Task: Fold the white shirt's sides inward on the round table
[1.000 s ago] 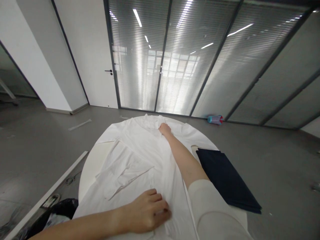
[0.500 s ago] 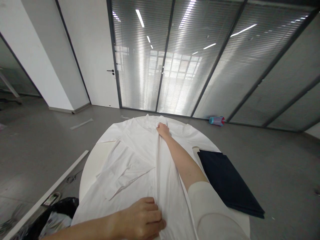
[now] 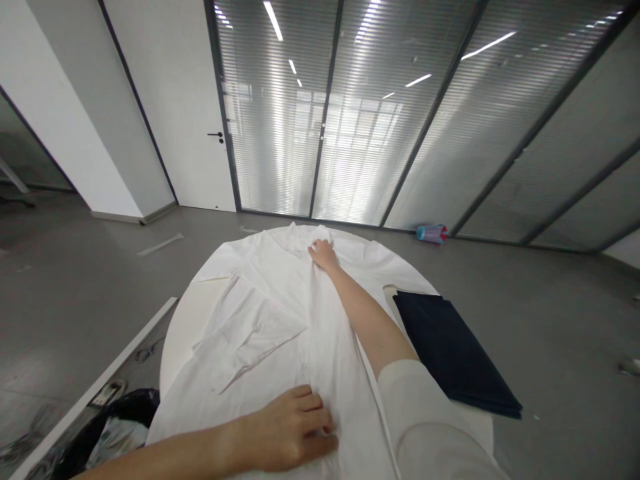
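The bare left hand (image 3: 295, 430) lies half-curled over the near part of a white fabric shirt (image 3: 280, 293) — grip unclear. The shirt spreads beneath both hands on a round white table (image 3: 200, 323), long axis running away to its collar (image 3: 321, 233), near which the right hand (image 3: 324, 255) bends its fingers to the cloth — hold uncertain. No legible writing.

A single view, from the person's head, looks forward and down, close above the near part of the tabletop (image 3: 195, 323) and the white garment (image 3: 273, 373) — past the far edge it takes in floor (image 3: 550, 313) and, farther off, a glass partition (image 3: 360, 147).
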